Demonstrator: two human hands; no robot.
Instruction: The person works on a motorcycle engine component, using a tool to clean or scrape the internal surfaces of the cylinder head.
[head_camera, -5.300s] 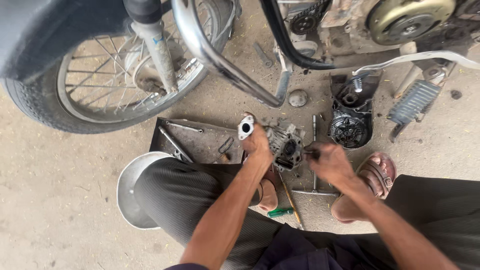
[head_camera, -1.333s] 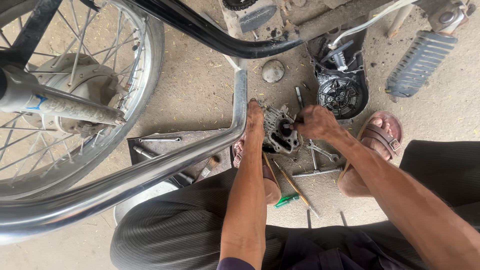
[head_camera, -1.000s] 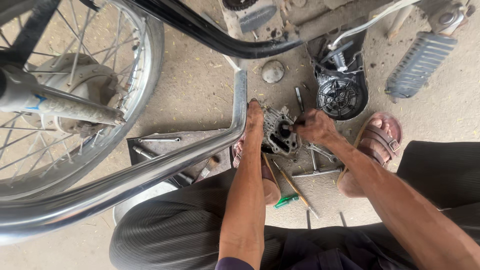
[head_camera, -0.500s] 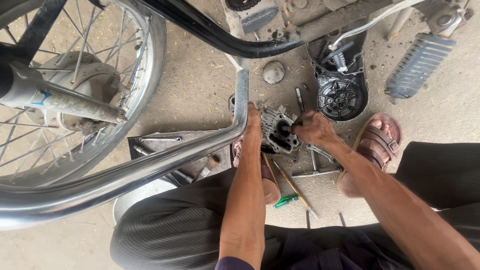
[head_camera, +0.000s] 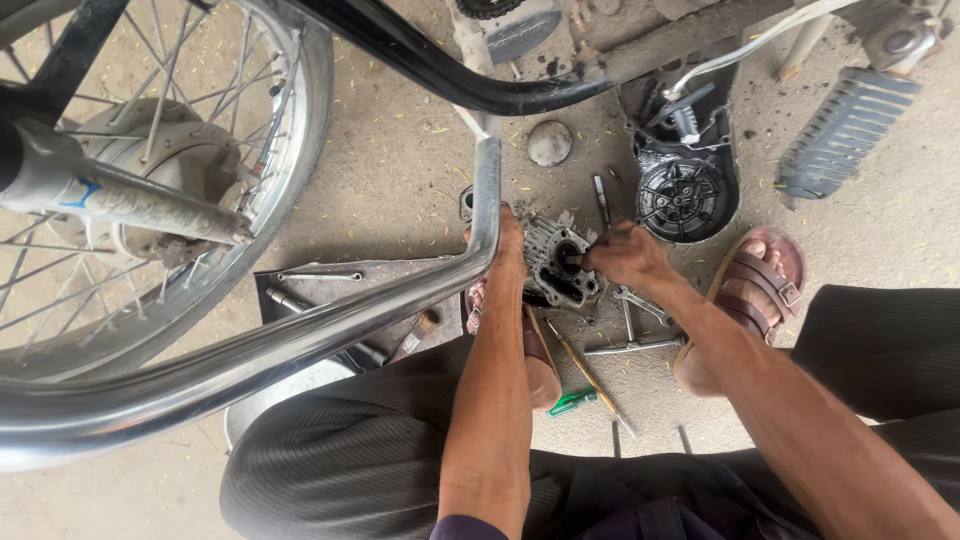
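Note:
A grimy grey metal engine part (head_camera: 553, 268) with a round bore rests on the concrete between my feet. My left hand (head_camera: 508, 248) grips its left side and steadies it; a chrome bar partly covers the fingers. My right hand (head_camera: 622, 256) comes in from the right, fingers pinched on a small dark tool (head_camera: 577, 262) pushed into the bore. The tool's tip is hidden inside the part.
A spoked motorcycle wheel (head_camera: 150, 180) and a chrome guard bar (head_camera: 300, 345) fill the left. A black round cover (head_camera: 684, 196), a footrest (head_camera: 842, 130) and a round metal cap (head_camera: 549, 143) lie beyond. Wrenches (head_camera: 630, 325), a green-handled screwdriver (head_camera: 575, 400) and a metal tray (head_camera: 330, 290) sit nearby.
My view has shifted closer and to the left, so the wheel and chrome bar loom larger. Both hands stay on the engine part, the right hand working slightly at the bore.

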